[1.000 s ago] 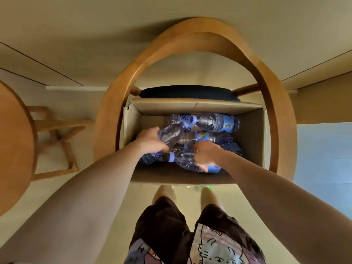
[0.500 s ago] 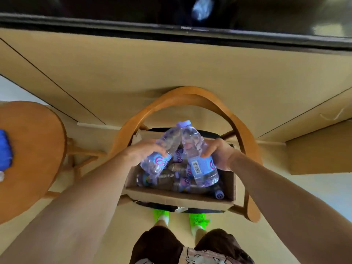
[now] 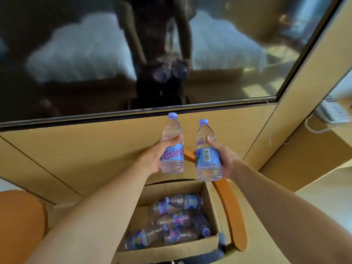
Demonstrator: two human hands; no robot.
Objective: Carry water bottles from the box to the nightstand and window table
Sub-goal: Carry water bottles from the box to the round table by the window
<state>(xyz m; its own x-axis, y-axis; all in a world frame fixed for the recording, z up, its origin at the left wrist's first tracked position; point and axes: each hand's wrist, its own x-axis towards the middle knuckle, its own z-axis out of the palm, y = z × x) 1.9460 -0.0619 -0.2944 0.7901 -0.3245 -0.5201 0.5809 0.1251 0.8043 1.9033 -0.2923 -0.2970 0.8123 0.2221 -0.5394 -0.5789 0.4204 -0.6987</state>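
Two bottles up, clear of the box (image 3: 212, 210)! Left hand (image 3: 152, 159) wrapped round left bottle (image 3: 172, 149) at its label; right hand (image 3: 226, 159) wrapped round right bottle (image 3: 207, 155), thumb on the shoulder. Both upright, caps toward twelve o'clock, near each other but apart. Box down at six o'clock on the chair (image 3: 231, 212), more bottles lying inside.

Risks: smooth wet-looking plastic, one-handed grips only, so a slip on a quick turn likely; a swing toward twelve could knock the TV (image 3: 114, 54); chair arm at five o'clock could catch a leg.

Writing: "Gant" in pink on the left blue label, rest hidden; barcode on the right, digits unreadable. TV logo too small.
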